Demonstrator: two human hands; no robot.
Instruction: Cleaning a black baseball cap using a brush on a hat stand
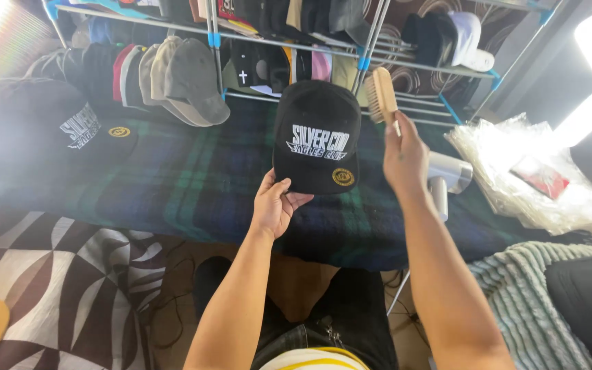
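The left hand point(273, 205) has its fingers curled up under the brim of a black flat-brimmed cap with white embroidered lettering and a round gold sticker point(316, 137), thumb on the near edge, so the cap stands propped up facing the camera above the middle of the table. That grip is only on the brim edge; a firm stroke against the crown could, I judge, tip the cap back or twist it out of the fingers.

The right hand point(404, 159) is clenched around the handle of a pale wooden brush with light bristles point(380, 94), held upright just right of the cap and apart from it. Which way the bristles face is hard to tell from this angle, so a stroke could land with the wooden back and scuff the stitching or snag the sticker.

Below lies a dark blue and green plaid blanket point(193, 185) covering the table. Just right of the right wrist a white handheld appliance point(447, 175) stands close enough that a swinging elbow could knock it. Further right sits a heap of clear plastic bags point(536, 171). On the far left lies a second black cap with white lettering point(56, 127), and along the far side a metal-tube rack packed with assorted caps point(186, 75); a dropped cap might roll against them
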